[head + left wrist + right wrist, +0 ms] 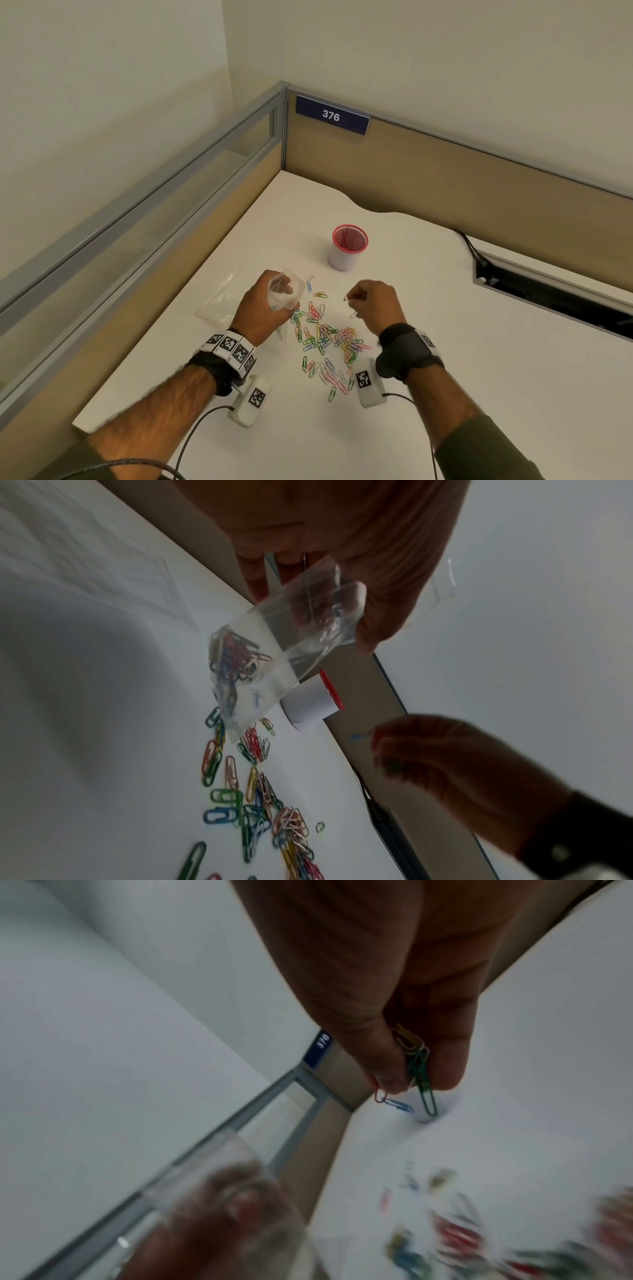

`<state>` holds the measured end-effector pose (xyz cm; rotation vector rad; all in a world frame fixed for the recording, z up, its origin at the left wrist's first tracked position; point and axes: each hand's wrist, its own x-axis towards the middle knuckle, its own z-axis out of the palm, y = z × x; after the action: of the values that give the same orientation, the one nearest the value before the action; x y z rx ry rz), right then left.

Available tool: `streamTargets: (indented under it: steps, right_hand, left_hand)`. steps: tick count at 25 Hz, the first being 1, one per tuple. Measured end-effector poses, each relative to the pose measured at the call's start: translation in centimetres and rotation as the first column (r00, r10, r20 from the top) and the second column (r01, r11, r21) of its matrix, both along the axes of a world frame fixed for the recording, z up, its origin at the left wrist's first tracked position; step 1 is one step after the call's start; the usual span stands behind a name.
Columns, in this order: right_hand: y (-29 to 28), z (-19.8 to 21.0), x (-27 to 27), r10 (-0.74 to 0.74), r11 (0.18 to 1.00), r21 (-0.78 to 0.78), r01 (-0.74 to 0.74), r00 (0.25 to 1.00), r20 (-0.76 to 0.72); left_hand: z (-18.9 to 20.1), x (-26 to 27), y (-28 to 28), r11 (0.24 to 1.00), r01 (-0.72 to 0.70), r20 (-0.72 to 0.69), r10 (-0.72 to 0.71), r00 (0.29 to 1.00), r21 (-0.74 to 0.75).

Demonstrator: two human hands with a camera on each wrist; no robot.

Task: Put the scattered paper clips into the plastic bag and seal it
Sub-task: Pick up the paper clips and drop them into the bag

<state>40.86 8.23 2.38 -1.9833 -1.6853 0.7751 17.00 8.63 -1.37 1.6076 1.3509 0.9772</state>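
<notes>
My left hand (265, 308) grips a small clear plastic bag (286, 293) upright above the white desk, its mouth held wide. In the left wrist view the bag (274, 653) holds several coloured paper clips in its lower end. My right hand (371, 301) hovers to the right of the bag and pinches a small bunch of clips (416, 1066) between thumb and fingers; green, blue, red and yellow ones dangle from it. Many coloured paper clips (329, 339) lie scattered on the desk between and below both hands.
A white cup with a red rim (347, 248) stands behind the clips. Spare clear bags (217, 301) lie flat left of my left hand. A cable slot (548, 291) opens in the desk at the right. Partition walls (445, 171) close the back and left sides.
</notes>
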Motion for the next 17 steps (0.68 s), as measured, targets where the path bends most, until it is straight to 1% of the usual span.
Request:
streamTargets:
  steps: [3,5,6,8,10,11,13,16,17]
  right_hand:
    - [0.4,4.3,-2.1,0.077,0.989,0.129,-0.065,0.993,-0.089]
    - [0.7,6.5,-4.1,0.155,0.975,0.175,-0.135,0.982,-0.109]
    - [0.8,7.1,-5.2,0.192,0.967,0.188,-0.171,0.977,-0.097]
    - [0.7,7.7,-7.0,0.255,0.951,0.186,-0.247,0.967,-0.020]
    - [0.5,7.6,-8.3,0.301,0.939,0.152,-0.309,0.951,0.079]
    - [0.4,7.5,-8.8,0.311,0.937,0.134,-0.323,0.945,0.105]
    - [0.2,7.6,-9.1,0.294,0.936,0.166,-0.309,0.949,0.111]
    - [0.4,8.2,-7.6,0.188,0.933,0.304,-0.194,0.981,0.049]
    - [0.5,8.0,-6.4,0.142,0.935,0.320,-0.151,0.988,0.051]
  left_hand:
    - [0.1,0.7,-0.1,1.000,0.020,-0.003,-0.020,1.000,-0.003]
    - [0.5,1.1,-0.2,0.999,0.042,-0.014,-0.041,0.999,0.021]
    - [0.5,1.3,-0.1,0.998,0.051,-0.016,-0.051,0.999,0.024]
    - [0.5,1.8,0.0,0.998,0.064,-0.045,-0.063,0.997,0.027]
    - [0.4,2.3,0.4,0.998,0.061,-0.116,-0.057,0.992,0.032]
    - [0.4,2.5,0.4,0.998,0.062,-0.138,-0.057,0.989,0.032]
    - [0.8,2.5,0.2,0.997,0.066,-0.117,-0.061,0.991,0.040]
    - [1.1,1.8,-0.1,0.995,0.079,-0.037,-0.076,0.996,0.066]
    - [1.2,1.5,-0.2,0.995,0.072,-0.019,-0.071,0.997,0.073]
